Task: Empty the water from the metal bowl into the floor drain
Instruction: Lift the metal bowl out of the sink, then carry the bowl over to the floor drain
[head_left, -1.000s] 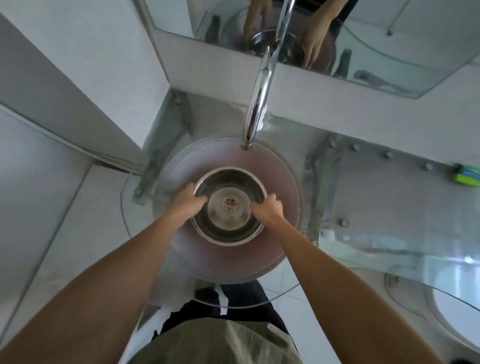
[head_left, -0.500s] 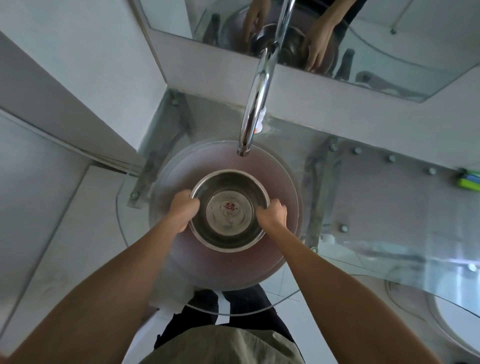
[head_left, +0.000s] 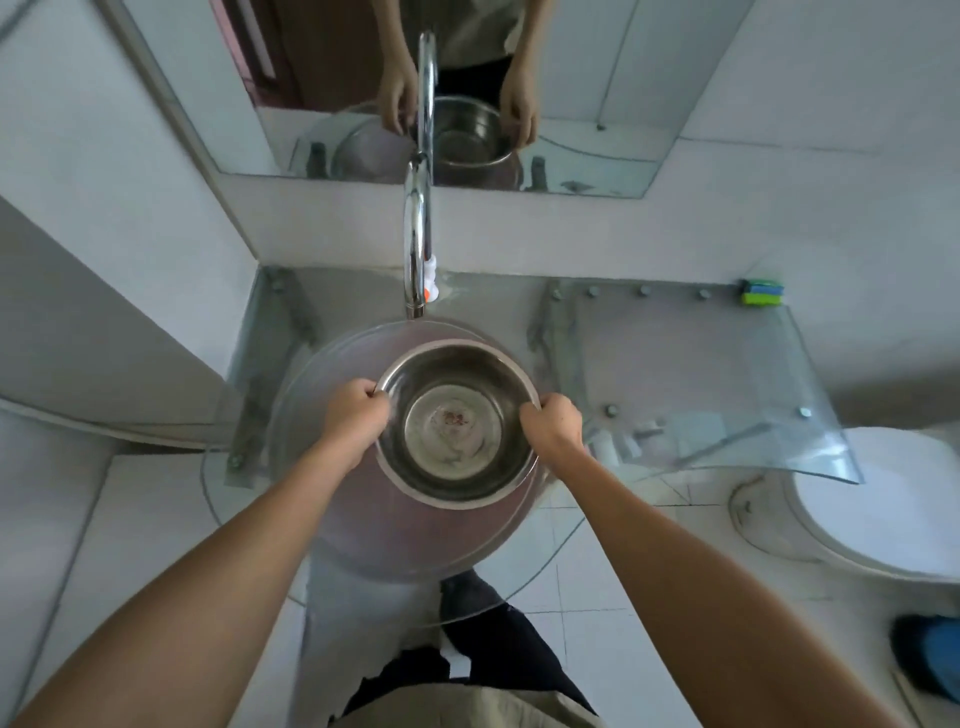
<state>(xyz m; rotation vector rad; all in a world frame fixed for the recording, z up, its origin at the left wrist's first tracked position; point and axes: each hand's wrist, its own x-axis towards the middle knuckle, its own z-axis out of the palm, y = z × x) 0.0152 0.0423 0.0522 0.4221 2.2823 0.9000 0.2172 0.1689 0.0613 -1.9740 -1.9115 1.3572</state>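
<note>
The metal bowl (head_left: 457, 423) is round and shiny, with water and a small red mark at its bottom. It is held level above the glass basin (head_left: 332, 374). My left hand (head_left: 353, 415) grips its left rim and my right hand (head_left: 553, 426) grips its right rim. No floor drain shows in this view.
A chrome tap (head_left: 415, 249) arches over the basin's far edge. The glass counter (head_left: 701, 374) runs right, with a green and blue sponge (head_left: 762, 292) at its back corner. A white toilet lid (head_left: 883, 499) sits at right. A mirror (head_left: 467, 88) hangs above. White floor tiles lie below.
Both hands have lifted the bowl up out of the basin, toward me. The camera has tilted up, so more of the mirror and the toilet shows.
</note>
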